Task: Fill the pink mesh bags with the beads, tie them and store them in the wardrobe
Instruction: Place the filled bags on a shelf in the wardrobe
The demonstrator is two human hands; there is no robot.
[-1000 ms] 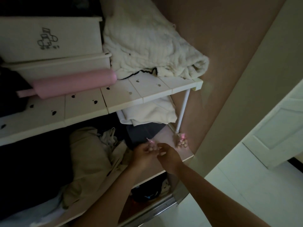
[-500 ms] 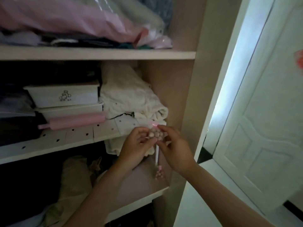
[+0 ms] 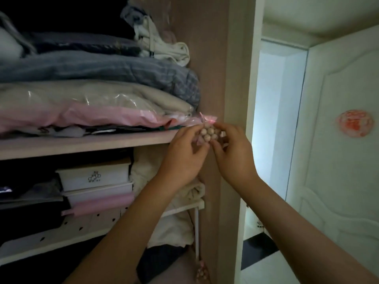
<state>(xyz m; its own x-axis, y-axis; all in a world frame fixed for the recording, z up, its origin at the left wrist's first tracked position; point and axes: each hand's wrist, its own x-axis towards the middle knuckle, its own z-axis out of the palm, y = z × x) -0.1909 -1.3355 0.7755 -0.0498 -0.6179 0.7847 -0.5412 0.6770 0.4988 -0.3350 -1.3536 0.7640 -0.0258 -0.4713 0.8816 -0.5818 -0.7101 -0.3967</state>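
Note:
A tied pink mesh bag (image 3: pixel 208 133) full of pale round beads is raised in front of the wardrobe's upper shelf (image 3: pixel 86 142), at its right end. My left hand (image 3: pixel 184 155) pinches its left side and my right hand (image 3: pixel 231 154) pinches its right side. The bag's pink tied top sticks up above my fingers. Another filled pink mesh bag (image 3: pixel 202 271) lies on the low shelf at the foot of a white rack leg (image 3: pixel 196 232).
Folded blankets and bagged bedding (image 3: pixel 98 99) fill the upper shelf. Below are white storage boxes (image 3: pixel 94 177), a pink roll (image 3: pixel 98 202) and a white perforated rack (image 3: pixel 82 224). The wardrobe's side panel (image 3: pixel 231 58) and a white door (image 3: pixel 338 140) stand to the right.
Both hands have lifted the bead bag from the low shelf up to the level of the upper shelf, and my view has tilted up with it.

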